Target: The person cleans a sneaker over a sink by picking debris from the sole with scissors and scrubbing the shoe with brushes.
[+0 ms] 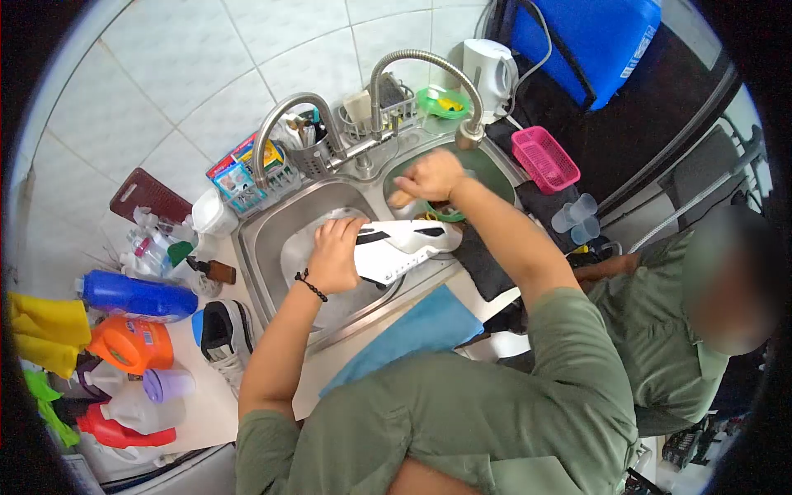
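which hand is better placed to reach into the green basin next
Probably the right hand: it is already over the green basin, while the left hand grips the white-and-black shoe farther from it.

A white kettle [485,76] stands near a pink basket [545,160] and a blue container [606,49].

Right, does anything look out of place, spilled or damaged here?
One oddity: a shoe sits on the counter beside the sink, an unusual spot for footwear, with a kettle behind the sink. I see no clear spill or damage, though part of the sink is hidden.
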`<state>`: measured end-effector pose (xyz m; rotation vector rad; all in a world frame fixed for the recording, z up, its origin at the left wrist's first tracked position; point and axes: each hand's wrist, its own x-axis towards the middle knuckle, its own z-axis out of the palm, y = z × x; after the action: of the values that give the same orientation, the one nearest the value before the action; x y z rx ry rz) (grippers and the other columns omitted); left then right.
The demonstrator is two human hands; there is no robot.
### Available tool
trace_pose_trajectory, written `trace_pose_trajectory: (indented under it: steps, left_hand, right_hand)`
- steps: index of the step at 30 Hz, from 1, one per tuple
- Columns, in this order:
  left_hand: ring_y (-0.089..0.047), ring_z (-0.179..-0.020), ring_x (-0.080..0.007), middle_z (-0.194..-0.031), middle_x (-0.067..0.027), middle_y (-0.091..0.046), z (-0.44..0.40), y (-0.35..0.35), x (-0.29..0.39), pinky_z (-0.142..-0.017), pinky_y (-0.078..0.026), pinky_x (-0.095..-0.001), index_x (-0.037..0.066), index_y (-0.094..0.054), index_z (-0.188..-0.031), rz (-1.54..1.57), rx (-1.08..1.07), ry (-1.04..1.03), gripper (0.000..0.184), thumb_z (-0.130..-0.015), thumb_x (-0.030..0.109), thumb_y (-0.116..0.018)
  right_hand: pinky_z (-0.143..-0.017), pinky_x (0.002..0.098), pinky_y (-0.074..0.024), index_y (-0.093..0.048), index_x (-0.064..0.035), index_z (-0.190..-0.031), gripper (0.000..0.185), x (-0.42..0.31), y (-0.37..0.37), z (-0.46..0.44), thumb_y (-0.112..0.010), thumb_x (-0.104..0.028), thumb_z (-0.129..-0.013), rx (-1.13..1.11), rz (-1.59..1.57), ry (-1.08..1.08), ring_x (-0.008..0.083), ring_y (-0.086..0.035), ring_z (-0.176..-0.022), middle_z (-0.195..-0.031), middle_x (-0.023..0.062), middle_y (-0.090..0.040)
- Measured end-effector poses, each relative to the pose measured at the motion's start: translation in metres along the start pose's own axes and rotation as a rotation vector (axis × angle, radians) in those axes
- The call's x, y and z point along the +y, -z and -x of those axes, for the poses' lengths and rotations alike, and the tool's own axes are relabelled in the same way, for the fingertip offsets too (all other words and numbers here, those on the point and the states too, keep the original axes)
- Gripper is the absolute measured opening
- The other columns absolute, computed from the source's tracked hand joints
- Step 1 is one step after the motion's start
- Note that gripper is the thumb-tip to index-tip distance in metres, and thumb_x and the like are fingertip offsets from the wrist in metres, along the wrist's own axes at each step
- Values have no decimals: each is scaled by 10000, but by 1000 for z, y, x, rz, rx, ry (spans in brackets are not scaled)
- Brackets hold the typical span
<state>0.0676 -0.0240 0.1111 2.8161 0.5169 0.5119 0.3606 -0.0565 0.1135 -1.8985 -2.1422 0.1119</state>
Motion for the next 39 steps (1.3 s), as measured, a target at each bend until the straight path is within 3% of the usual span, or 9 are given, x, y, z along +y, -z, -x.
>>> trace_pose_trajectory:
  steps: [5,9,13,17,21,24,29,32,39]
  left_hand:
    - [-505,-1158,-340,-1226,-140,-570,-5,-2,-1,-1000,-368,-471,55,-531,-1298,-3,44,-28,714,-621,138,-743]
    - [-500,-1161,-338,-1228,-139,-567,-3,3,6,-1004,-365,-470,52,-527,-1304,-15,14,-24,719,-618,117,-731]
    - [-497,-1158,-343,-1231,-142,-564,-6,-3,1,-1006,-363,-470,45,-529,-1303,-29,46,-21,706,-624,95,-716]
    - [-495,-1157,-349,-1243,-147,-562,-1,-3,3,-1007,-359,-473,41,-527,-1305,8,10,-7,698,-631,80,-705]
    - [-494,-1157,-352,-1253,-149,-559,-4,-2,0,-1009,-355,-477,38,-526,-1306,24,31,-52,696,-634,77,-703]
    - [-494,-1161,-353,-1251,-149,-559,-1,-4,0,-1010,-351,-479,41,-532,-1300,17,18,-6,693,-633,91,-712]
    - [-485,-1178,-358,-1257,-157,-551,-1,-8,-4,-1018,-344,-480,45,-525,-1310,5,33,-7,707,-633,101,-718]
    - [-480,-1179,-363,-1270,-165,-537,9,-12,-6,-1023,-342,-481,44,-520,-1316,47,41,28,716,-631,102,-723]
    - [-471,-1184,-368,-1273,-163,-526,11,-15,-11,-1033,-340,-476,57,-515,-1326,49,20,30,750,-620,118,-760]
  right_hand:
    - [-671,467,-545,-767,-155,-740,554,-40,-9,4,-476,-594,-911,161,-55,393,347,-689,-696,-703,159,-693]
    - [-694,469,-541,-770,-157,-744,544,9,8,-4,-483,-588,-910,-9,67,-104,351,-689,-704,-713,135,-703]
    - [-640,475,-543,-768,-163,-741,535,-40,-17,6,-479,-580,-910,157,-164,394,351,-688,-677,-709,129,-702]
    - [-687,470,-538,-762,-161,-730,507,1,10,6,-503,-560,-905,-25,46,-89,361,-678,-683,-718,124,-703]
    - [-605,463,-540,-769,-172,-750,513,-38,-17,12,-492,-574,-908,213,-115,398,347,-679,-656,-719,125,-703]
    - [-673,468,-543,-778,-176,-789,512,2,8,5,-494,-587,-902,-8,126,-60,369,-683,-709,-753,148,-708]
    - [-631,475,-547,-780,-192,-786,519,-40,-24,10,-461,-577,-925,178,-98,336,347,-692,-689,-743,134,-712]
    - [-718,476,-552,-783,-176,-825,522,-1,6,15,-468,-581,-918,-111,51,-193,355,-698,-757,-781,154,-716]
    - [-764,459,-559,-789,-180,-903,530,16,-5,29,-443,-581,-928,-208,-30,-137,374,-697,-850,-899,162,-730]
